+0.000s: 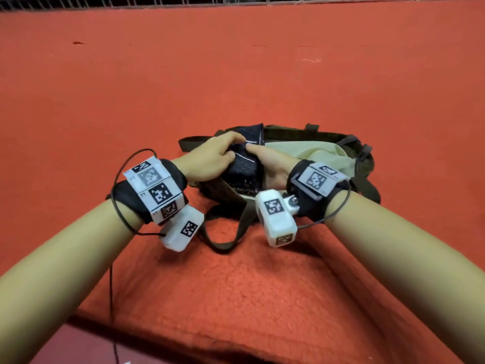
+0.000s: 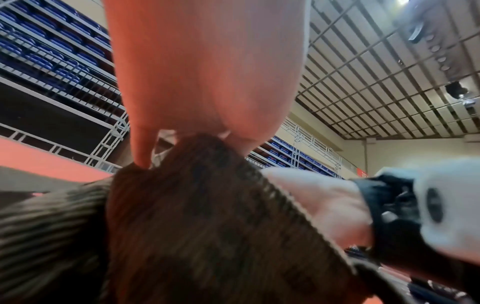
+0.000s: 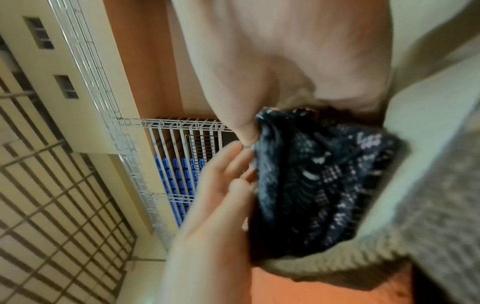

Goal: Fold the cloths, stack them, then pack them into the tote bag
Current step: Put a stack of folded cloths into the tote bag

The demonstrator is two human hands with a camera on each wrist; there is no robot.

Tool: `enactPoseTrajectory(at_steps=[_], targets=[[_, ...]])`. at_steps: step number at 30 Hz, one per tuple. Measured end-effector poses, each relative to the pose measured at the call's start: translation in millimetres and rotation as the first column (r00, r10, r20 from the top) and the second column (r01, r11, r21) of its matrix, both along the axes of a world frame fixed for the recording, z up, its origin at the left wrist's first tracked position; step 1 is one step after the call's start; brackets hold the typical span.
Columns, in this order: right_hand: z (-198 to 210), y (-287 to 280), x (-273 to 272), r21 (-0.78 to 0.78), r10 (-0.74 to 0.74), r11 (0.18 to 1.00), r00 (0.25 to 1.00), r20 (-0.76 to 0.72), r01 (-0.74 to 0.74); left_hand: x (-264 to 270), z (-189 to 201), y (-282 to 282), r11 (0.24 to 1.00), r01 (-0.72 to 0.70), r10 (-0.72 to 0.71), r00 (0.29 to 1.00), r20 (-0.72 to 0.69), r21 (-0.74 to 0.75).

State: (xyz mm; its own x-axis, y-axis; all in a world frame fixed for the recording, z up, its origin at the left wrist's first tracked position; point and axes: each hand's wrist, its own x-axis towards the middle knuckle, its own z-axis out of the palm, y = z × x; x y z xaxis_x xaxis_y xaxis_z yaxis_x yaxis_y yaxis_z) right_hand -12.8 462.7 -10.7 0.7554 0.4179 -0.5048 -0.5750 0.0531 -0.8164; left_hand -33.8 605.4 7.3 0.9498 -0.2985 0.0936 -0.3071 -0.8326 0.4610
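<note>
While both hands meet over the tote bag (image 1: 341, 164) in the head view, they hold a stack of dark patterned cloths (image 1: 245, 164) that stands partly inside the bag's mouth. The left hand (image 1: 210, 160) curls its fingers over the upper left side of the stack; the right hand (image 1: 273, 166) holds the right side, with its thumb on top of the cloths. The olive bag with a pale lining lies on a red fleece blanket (image 1: 236, 298), and its straps (image 1: 223, 232) trail toward the person.

From the left wrist, the left hand's fingers (image 2: 140, 148) press down onto blurred brown fabric (image 2: 207, 226).

From the right wrist, the right hand's thumb (image 3: 241, 115) pinches the navy cloths (image 3: 319, 181) inside the bag's ribbed rim (image 3: 337, 269), and the left hand's fingers (image 3: 228, 176) touch their side.
</note>
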Motion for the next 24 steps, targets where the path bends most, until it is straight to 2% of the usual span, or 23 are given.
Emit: enactPoseTrajectory(at_steps=[2,4,6,7,8,10,11,14,15,17,18,20,22,24], targets=[[11,-19,2,-0.142,0.039,0.99,0.996,0.08,-0.027,4,1,-1,1.0,-0.007,0.009,0.998,-0.059,0.025],[20,-45,10,-0.374,0.072,0.926,0.957,0.282,0.041,11,3,2,0.999,-0.036,0.037,0.999,-0.031,0.041],[30,-71,21,-0.541,0.11,0.81,0.845,0.522,0.228,16,5,1,0.997,-0.052,0.05,0.998,0.033,0.056],[35,-80,27,-0.605,0.177,0.723,0.757,0.628,0.333,17,6,-3,0.997,-0.038,0.035,0.998,0.043,0.072],[38,-86,35,-0.666,0.275,0.626,0.685,0.674,0.404,17,6,-8,0.995,-0.011,0.008,1.0,0.026,0.097],[35,-85,52,-0.789,0.482,0.452,0.63,0.608,0.416,15,4,-22,0.981,0.039,-0.026,0.997,-0.07,0.188],[30,-81,61,-0.839,0.567,0.406,0.621,0.542,0.362,13,3,-28,0.969,0.058,-0.029,0.992,-0.122,0.242],[19,-64,78,-0.919,0.711,0.349,0.586,0.389,0.186,10,-1,-31,0.918,0.14,-0.074,0.98,-0.185,0.371],[18,-60,84,-0.928,0.736,0.321,0.567,0.37,0.19,9,-2,-30,0.898,0.17,-0.1,0.977,-0.189,0.405],[23,-56,97,-0.925,0.759,0.243,0.537,0.369,0.292,9,-4,-23,0.871,0.219,-0.15,0.971,-0.186,0.44],[28,-55,102,-0.907,0.748,0.238,0.529,0.4,0.348,8,-5,-20,0.867,0.238,-0.171,0.967,-0.187,0.437],[41,-51,109,-0.831,0.694,0.347,0.478,0.539,0.434,8,-6,-15,0.88,0.268,-0.202,0.959,-0.2,0.393],[64,-44,114,-0.698,0.61,0.493,0.367,0.703,0.519,10,-7,-14,0.871,0.28,-0.213,0.955,-0.205,0.403],[94,-37,118,-0.531,0.515,0.601,0.219,0.829,0.598,13,-8,-17,0.79,0.255,-0.209,0.967,-0.145,0.558]])
